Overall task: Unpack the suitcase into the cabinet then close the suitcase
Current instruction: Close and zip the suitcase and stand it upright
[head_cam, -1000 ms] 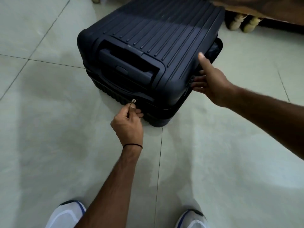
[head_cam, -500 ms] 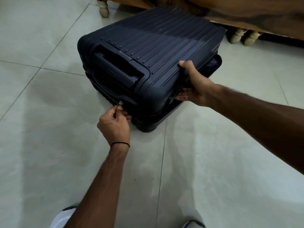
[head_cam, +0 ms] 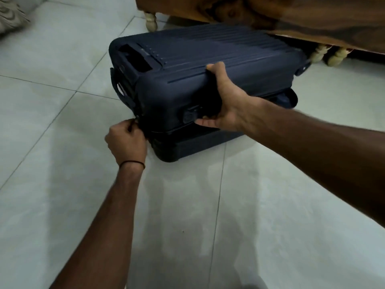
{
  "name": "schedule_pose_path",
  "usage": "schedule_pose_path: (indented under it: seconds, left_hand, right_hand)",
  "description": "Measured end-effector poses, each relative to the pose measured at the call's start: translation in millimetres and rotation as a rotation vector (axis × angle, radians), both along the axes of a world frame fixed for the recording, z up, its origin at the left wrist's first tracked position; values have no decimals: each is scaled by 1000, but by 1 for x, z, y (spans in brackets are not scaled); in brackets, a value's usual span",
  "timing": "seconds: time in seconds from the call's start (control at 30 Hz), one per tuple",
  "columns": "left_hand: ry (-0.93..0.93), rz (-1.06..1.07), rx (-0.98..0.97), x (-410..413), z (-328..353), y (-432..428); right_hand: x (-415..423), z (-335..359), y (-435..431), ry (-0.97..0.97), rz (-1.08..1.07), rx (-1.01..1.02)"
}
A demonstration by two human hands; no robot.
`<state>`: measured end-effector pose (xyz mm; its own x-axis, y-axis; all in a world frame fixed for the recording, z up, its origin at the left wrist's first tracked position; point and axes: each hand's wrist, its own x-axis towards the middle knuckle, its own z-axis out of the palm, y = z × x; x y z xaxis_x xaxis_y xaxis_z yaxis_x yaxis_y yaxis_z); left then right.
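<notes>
Suitcase: the dark blue hard-shell suitcase [head_cam: 187, 65] lies flat on the tiled floor [head_cam: 62, 205] with its ribbed lid on top. It sits between your two hands and reaches away from them.
Left hand: your left hand [head_cam: 127, 140] is at the near left corner of the case, level with the seam between the two shells.
Left fingers: your fingers [head_cam: 125, 127] are curled tight and pinch the small zip pull [head_cam: 136, 118], which sticks out just above them.
Right hand: your right hand [head_cam: 225, 105] grips the near long side of the lid.
Right fingers: the thumb [head_cam: 214, 66] lies over the top edge. The fingers [head_cam: 205, 122] are hooked under the lid's lower edge, just beside the side handle [head_cam: 191, 115].
Seam: it runs from your left fingers along under your right fingers. You cannot tell how much of it is zipped.
Carry handle: the end handle [head_cam: 119, 88] stands just above your left fingers.
Pull-handle recess: the recess [head_cam: 135, 59] is on the lid, beyond your left fingers.
Wheel: one wheel [head_cam: 289, 99] shows at the far end, beyond your right hand.
Wrist: a thin dark band [head_cam: 133, 162] circles your left wrist.
Behind the case: wooden furniture [head_cam: 291, 13] on pale turned legs [head_cam: 150, 20] stands past the case, well apart from both hands.
</notes>
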<state>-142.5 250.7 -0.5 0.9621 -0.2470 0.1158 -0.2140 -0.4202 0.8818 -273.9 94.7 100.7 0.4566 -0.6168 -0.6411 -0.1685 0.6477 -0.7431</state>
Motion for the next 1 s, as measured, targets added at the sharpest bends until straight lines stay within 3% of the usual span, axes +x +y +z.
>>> schedule_pose_path:
  seconds: [0.13, 0.3, 0.4, 0.53, 0.7, 0.83, 1.0]
  left_hand:
    - [-153, 26, 177, 12, 12, 27]
    - [-258, 80, 261, -5, 8, 53]
    - [-180, 103, 210, -9, 0, 45]
    - [62, 163, -35, 1, -13, 33]
    - [156, 234, -178, -3, -19, 27]
    - [195, 262, -182, -3, -25, 27]
    - [180, 223, -113, -5, -19, 23]
  right_hand:
    - [37, 1, 27, -83, 53, 55]
    - [84, -6, 55, -150, 62, 90]
    - [100, -10, 71, -169, 77, 120]
    - [102, -15, 72, -163, 152, 140]
    - [68, -37, 54, -107, 156, 70]
    - [23, -50, 6, -121, -185, 35]
    - [-13, -57, -11, -184, -109, 2]
